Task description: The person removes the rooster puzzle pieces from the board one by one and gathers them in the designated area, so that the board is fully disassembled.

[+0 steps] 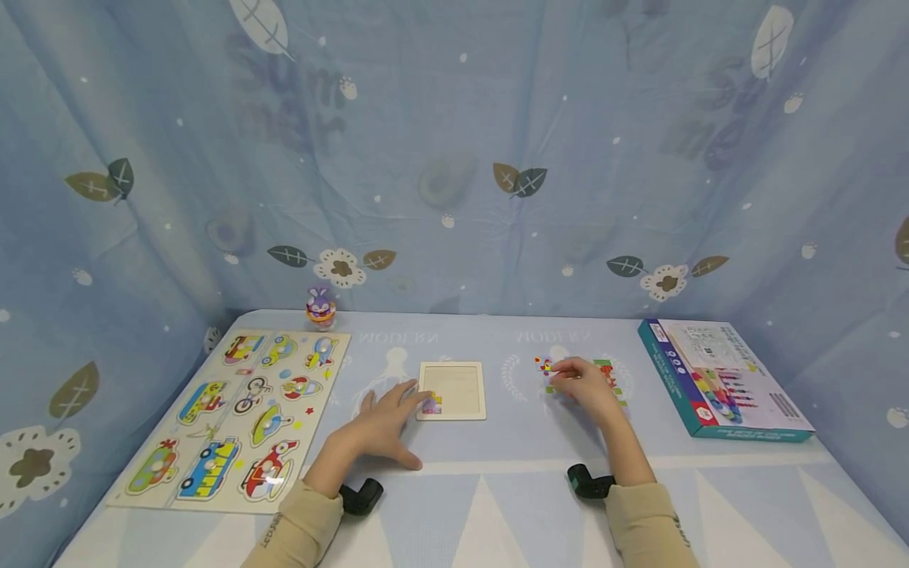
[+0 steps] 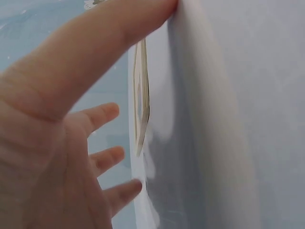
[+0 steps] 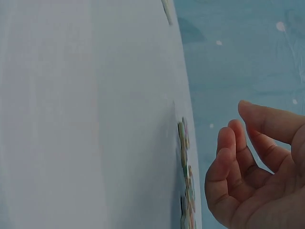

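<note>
My left hand (image 1: 383, 422) is spread at the left edge of a square wooden puzzle tray (image 1: 485, 394), with a fingertip beside a purple jigsaw piece (image 1: 432, 405) in its lower left corner. In the left wrist view the thumb and fingers of that hand (image 2: 62, 129) stand apart with nothing between them. My right hand (image 1: 585, 386) is over a cluster of colourful jigsaw pieces (image 1: 605, 368) and partly hides them. A small purple and red piece (image 1: 544, 365) lies close to its fingertips. In the right wrist view the hand (image 3: 257, 171) has loosely bent fingers and no piece visible in them.
On the left lies a wooden vehicle puzzle board (image 1: 234, 418). A small purple rabbit figure (image 1: 321, 308) stands behind it. At the right is a flat teal-edged box (image 1: 727, 383). A patterned blue curtain (image 1: 454, 118) hangs along the back of the table.
</note>
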`<state>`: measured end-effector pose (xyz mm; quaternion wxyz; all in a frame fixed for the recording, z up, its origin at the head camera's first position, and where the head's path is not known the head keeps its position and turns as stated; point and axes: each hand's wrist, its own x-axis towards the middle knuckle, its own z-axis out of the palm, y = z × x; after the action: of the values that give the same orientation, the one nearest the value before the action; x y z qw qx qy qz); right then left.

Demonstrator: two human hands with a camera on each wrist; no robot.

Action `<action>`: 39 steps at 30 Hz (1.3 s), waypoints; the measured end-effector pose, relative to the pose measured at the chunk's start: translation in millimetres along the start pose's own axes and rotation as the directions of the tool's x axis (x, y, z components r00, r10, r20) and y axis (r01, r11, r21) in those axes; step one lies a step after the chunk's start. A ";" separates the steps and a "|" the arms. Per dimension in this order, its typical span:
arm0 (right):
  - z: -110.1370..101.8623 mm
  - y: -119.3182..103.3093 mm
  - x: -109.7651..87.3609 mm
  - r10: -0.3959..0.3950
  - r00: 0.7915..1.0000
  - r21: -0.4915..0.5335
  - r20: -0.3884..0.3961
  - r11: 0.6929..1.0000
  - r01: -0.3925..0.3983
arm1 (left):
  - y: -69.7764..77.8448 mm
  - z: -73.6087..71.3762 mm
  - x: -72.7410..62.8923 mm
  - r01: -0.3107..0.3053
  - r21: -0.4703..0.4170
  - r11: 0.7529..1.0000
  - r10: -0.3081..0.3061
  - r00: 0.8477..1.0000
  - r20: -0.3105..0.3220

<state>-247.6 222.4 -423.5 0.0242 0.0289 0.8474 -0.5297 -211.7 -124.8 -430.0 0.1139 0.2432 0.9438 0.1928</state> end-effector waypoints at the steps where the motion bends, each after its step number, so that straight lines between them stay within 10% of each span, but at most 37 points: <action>1: 1.8 0.0 0.4 -0.010 1.000 -0.004 0.006 1.000 0.010 | 0.0 -0.5 -0.8 0.011 0.006 1.000 -0.011 1.000 0.002; 9: 14.1 -0.8 3.6 -0.055 0.998 -0.014 0.017 0.998 0.055 | -1.8 -2.3 -2.3 0.101 -0.003 0.995 -0.101 0.993 0.059; 39: 111.0 -45.3 6.8 -0.125 0.973 -0.016 0.193 0.991 0.130 | 1.1 -5.2 -2.9 0.122 0.034 0.992 -0.124 0.989 0.078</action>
<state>-256.6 103.0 -431.9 0.0721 -0.0771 0.8486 -0.5184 -210.4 -127.0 -424.5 0.1595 0.1937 0.9544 0.1620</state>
